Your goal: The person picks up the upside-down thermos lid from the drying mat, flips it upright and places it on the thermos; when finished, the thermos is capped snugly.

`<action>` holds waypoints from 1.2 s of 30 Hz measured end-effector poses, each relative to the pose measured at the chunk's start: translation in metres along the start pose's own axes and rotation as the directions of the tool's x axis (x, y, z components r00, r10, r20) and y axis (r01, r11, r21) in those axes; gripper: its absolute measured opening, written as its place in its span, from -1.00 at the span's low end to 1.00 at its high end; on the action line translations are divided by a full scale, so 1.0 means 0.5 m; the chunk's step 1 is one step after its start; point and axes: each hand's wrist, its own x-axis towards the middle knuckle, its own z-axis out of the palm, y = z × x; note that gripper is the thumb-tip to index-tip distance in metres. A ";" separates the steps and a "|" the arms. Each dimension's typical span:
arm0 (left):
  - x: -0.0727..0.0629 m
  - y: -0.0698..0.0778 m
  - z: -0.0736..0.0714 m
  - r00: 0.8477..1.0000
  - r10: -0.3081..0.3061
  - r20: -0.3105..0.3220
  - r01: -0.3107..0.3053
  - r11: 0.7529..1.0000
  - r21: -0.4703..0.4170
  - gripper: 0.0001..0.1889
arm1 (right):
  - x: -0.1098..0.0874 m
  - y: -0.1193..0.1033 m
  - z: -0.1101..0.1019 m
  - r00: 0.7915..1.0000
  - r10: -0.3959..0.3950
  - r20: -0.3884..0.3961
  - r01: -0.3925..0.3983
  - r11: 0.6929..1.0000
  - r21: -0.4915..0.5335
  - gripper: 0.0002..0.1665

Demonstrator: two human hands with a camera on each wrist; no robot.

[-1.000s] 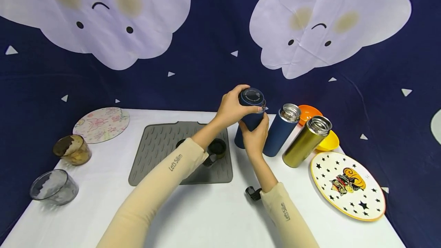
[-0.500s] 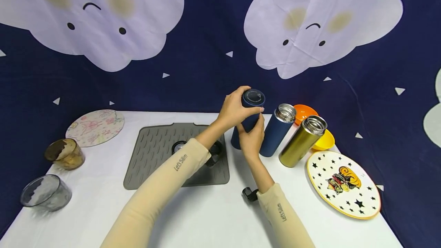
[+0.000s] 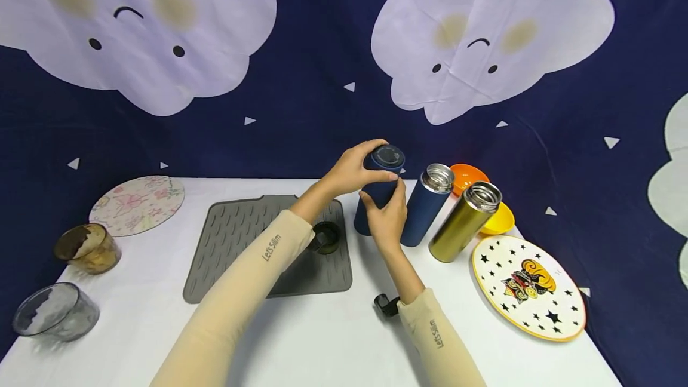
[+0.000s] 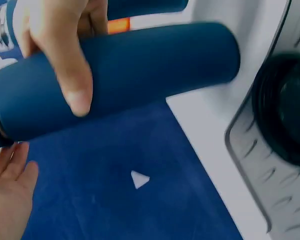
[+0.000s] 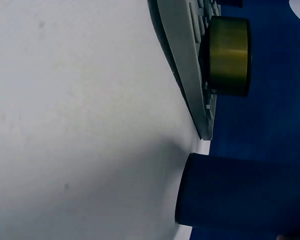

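Note:
A navy vacuum flask (image 3: 362,218) stands behind the table's middle, its dark lid (image 3: 389,156) on top. My left hand (image 3: 352,169) grips the lid from the left, thumb across the front. Lower down, my right hand (image 3: 388,217) holds the flask's body, and its thumb lies across the navy wall (image 4: 155,65) in the left wrist view. The flask's base (image 5: 190,190) meets the white table in the right wrist view. Just right of it stands a second navy flask (image 3: 424,211), lidless, with a silver mouth. A lidless gold flask (image 3: 459,229) is beside that one.
Left of the flasks lies a grey ribbed mat (image 3: 231,226) with a gold-sided lid (image 5: 229,55) on it. Orange (image 3: 466,177) and yellow (image 3: 500,218) bowls and a star-patterned plate (image 3: 529,288) are at right. Amber (image 3: 97,252) and grey (image 3: 67,318) glasses stand at left, near a round patterned board (image 3: 137,205).
A silver band visible under the lid a second ago is out of sight; the lid meets the navy body. Both hands keep their hold. The head view has turned slightly right.

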 end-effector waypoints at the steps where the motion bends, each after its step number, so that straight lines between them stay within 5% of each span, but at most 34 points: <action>1: 0.002 0.000 -0.007 0.999 -0.011 0.033 0.011 1.000 0.009 -0.26 | 0.000 0.001 0.001 1.000 0.006 0.005 -0.006 1.000 -0.006 0.01; 7: 0.005 0.027 -0.025 0.989 -0.017 0.146 -0.009 0.984 0.176 -0.16 | -0.003 0.003 0.004 0.999 0.019 0.037 -0.019 1.000 -0.004 0.01; 9: 0.004 0.036 -0.011 0.993 -0.011 0.122 -0.020 0.969 0.247 -0.09 | -0.003 0.004 0.004 1.000 0.006 0.031 -0.006 1.000 -0.001 -0.04; 12: 0.002 0.033 0.022 1.000 0.012 0.003 -0.013 0.963 0.271 -0.02 | -0.002 0.007 0.006 1.000 -0.015 0.018 0.015 1.000 -0.008 -0.14; 16: 0.000 0.002 0.053 0.983 0.022 -0.182 -0.004 0.995 0.099 -0.13 | -0.005 0.010 0.008 0.999 -0.034 0.010 0.034 0.999 -0.007 -0.12; 19: -0.004 -0.023 0.054 0.971 0.018 -0.240 -0.032 0.998 -0.053 -0.22 | -0.009 0.010 0.009 0.998 -0.054 0.018 0.054 0.998 0.013 -0.05; 24: -0.007 -0.042 0.035 0.983 0.037 -0.180 -0.071 0.980 -0.187 -0.26 | -0.012 0.008 0.007 0.998 -0.056 0.018 0.055 0.998 0.016 0.00; 29: 0.001 -0.042 0.010 0.993 0.065 -0.098 -0.079 0.986 -0.144 -0.22 | -0.008 0.007 0.002 0.999 -0.033 0.011 0.033 0.999 0.005 0.04; 36: -0.005 -0.035 0.007 0.998 0.035 -0.057 -0.048 0.970 -0.239 -0.30 | 0.001 0.011 0.002 0.999 -0.044 0.018 0.043 0.999 0.020 0.03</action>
